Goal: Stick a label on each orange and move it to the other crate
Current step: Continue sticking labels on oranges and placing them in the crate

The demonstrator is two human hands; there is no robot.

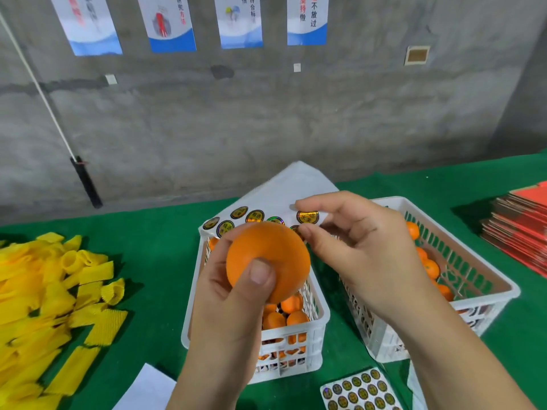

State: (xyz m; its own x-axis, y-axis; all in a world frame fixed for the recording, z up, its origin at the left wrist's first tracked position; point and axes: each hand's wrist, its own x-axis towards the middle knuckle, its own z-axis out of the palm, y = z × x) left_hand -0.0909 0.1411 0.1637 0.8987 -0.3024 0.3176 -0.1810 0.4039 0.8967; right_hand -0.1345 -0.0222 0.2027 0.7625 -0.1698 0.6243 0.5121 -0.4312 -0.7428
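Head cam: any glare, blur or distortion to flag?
Head view: wide-angle bend, table edge bows; holographic glare on labels; posters soft, text half legible; both hands and orange fairly sharp; lighting even, soft shadows beside the foam sleeves.

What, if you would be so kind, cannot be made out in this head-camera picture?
- Label text on the sticker sheet: too small and blurred.
- Whether the right hand has a label peeled free: its fingers cover the spot.
- Held orange: far side hidden, so any label there is unseen.
- Left crate contents: partly behind the left hand.
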